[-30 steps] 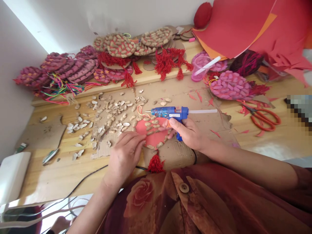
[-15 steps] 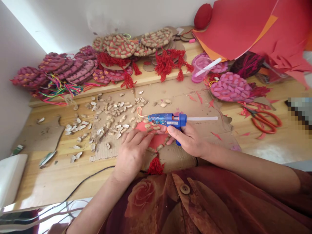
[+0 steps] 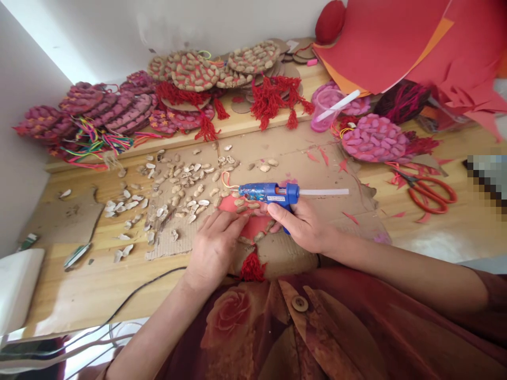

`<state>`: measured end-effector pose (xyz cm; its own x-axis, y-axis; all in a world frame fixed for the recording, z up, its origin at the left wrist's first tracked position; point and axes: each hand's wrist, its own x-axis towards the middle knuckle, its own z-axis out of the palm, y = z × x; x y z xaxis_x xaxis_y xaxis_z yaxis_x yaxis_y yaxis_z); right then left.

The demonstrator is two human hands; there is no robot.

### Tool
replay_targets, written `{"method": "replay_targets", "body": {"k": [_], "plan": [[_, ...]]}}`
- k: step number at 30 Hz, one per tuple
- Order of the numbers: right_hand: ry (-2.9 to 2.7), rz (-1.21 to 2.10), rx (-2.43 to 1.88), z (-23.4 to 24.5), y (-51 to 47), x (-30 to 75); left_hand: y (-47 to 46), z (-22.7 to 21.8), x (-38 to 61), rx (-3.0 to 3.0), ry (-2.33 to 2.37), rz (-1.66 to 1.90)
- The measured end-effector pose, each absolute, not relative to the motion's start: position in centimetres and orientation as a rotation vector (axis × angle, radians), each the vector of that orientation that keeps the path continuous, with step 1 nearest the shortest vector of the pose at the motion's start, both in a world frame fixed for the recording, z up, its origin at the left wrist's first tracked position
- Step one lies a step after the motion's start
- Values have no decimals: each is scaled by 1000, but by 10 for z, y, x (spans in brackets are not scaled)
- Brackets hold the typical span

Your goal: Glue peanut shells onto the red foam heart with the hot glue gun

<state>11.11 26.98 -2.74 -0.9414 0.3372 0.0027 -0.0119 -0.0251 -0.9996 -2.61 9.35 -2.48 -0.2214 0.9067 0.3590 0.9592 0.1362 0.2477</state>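
My right hand (image 3: 299, 226) is wrapped round the handle of a blue hot glue gun (image 3: 264, 193). Its nozzle points left, and a white glue stick (image 3: 325, 192) sticks out of the back. Below the gun lies a red disc (image 3: 252, 228) with peanut shells (image 3: 262, 235) along part of its edge and a red yarn tassel (image 3: 252, 266) at its near side. My left hand (image 3: 216, 247) rests over the disc's left side, fingers bent and close together. Its thumb and whatever is under the fingertips are hidden.
Loose peanut shells (image 3: 180, 184) are scattered over the cardboard sheet (image 3: 297, 153) and table at left. Orange-handled scissors (image 3: 431, 195) and a pink cup (image 3: 322, 117) lie at right. Finished shell-covered discs (image 3: 194, 71) line the back ledge. A black cable (image 3: 134, 290) runs at front left.
The glue gun and my right hand have shifted slightly left over the disc. An orange spot by my right thumb no longer shows. My left hand stays on the disc.
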Motion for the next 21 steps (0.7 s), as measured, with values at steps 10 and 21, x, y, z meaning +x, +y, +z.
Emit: {"method": "replay_targets", "body": {"k": [10,21], "plan": [[-1674,2104,-458,-31,273,108,91,-20,-23,-1770,-2279,-674],[-1874,1956,-453,-31,273,113,121,-17,-19,-1779,-2309,-810]]}}
